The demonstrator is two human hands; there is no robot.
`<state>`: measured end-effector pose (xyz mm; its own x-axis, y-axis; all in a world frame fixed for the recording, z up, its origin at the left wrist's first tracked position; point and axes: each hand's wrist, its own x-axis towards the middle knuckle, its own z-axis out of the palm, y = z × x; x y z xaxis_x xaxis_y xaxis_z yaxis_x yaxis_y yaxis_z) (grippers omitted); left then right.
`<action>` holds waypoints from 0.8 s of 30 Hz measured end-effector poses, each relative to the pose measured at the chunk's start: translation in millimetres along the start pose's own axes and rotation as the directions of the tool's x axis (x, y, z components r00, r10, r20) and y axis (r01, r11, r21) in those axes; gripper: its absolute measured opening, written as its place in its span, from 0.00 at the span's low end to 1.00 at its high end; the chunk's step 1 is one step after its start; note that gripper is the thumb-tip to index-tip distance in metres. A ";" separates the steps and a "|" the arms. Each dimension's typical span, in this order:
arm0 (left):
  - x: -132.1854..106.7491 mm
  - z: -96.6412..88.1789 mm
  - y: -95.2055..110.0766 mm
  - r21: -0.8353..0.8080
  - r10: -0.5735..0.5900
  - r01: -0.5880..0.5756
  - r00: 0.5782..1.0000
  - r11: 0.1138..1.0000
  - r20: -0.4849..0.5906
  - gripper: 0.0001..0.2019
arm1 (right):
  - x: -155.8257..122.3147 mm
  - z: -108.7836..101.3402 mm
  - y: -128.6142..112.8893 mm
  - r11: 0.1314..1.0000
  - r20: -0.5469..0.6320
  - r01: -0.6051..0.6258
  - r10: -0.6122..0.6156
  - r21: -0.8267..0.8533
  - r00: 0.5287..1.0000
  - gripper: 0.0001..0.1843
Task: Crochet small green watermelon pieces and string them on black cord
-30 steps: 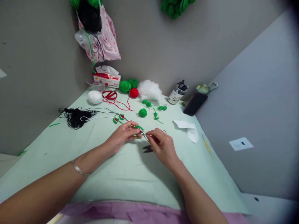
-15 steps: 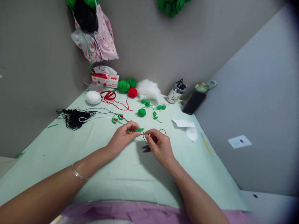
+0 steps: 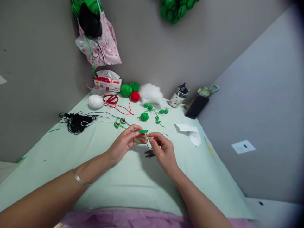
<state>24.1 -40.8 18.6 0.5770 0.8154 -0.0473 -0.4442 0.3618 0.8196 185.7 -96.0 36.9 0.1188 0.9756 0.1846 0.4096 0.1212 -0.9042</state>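
Observation:
Over the middle of the table, my left hand (image 3: 127,140) holds a small green and red crocheted piece (image 3: 143,132) at its fingertips, and a green yarn tail lies across its fingers. My right hand (image 3: 161,150) is closed in a pinch close beside it, on black yarn (image 3: 148,145) that hangs down between the hands. Whether a needle is in that pinch is too small to tell. Dark scissors (image 3: 149,154) lie under my right hand, their handles partly hidden. Two similar green and red pieces (image 3: 120,122) rest just beyond my left hand.
A tangle of black yarn (image 3: 77,122) and a white yarn ball (image 3: 95,101) lie left. Along the back stand a tissue box (image 3: 108,85), green yarn balls (image 3: 126,90), a red ball (image 3: 135,96), white stuffing (image 3: 151,93) and a pen cup (image 3: 177,98). Right: a phone (image 3: 197,107) and a yellow-handled hook (image 3: 209,147).
My left fingers have loosened and turned, so the piece's red part and green tail now show. My right hand stays pinched close by. The view has tipped slightly upward.

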 end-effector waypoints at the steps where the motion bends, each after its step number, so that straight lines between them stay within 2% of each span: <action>1: 0.4 -0.1 0.4 -0.024 0.011 -0.011 1.000 1.000 0.005 0.08 | -0.2 0.1 -0.1 1.000 0.002 0.000 0.000 0.008 1.000 0.10; 3: 1.1 -0.9 1.2 -0.041 0.018 -0.018 1.000 0.999 0.006 0.10 | -0.9 0.5 -1.0 1.000 0.004 -0.001 0.001 0.021 1.000 0.10; 8: 1.3 -4.6 2.3 -0.022 -0.063 0.063 0.998 0.998 0.006 0.09 | -2.0 1.0 -0.6 0.997 0.005 -0.015 0.015 0.072 1.000 0.11; 18: 1.4 -2.6 6.1 -0.124 -0.106 0.110 0.994 0.986 0.039 0.10 | 3.8 2.4 10.3 0.975 0.010 -0.022 0.020 0.221 1.000 0.11; 24: -1.0 -3.0 5.1 -0.040 -0.098 0.100 0.994 0.994 0.046 0.08 | 7.4 1.5 12.8 0.974 0.028 -0.031 0.025 0.225 0.999 0.09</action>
<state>19.2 -38.4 21.1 0.6486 0.7544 -0.1011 -0.4114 0.4593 0.7873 190.5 -87.0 26.1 0.1040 0.9830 0.1511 0.1916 0.1293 -0.9729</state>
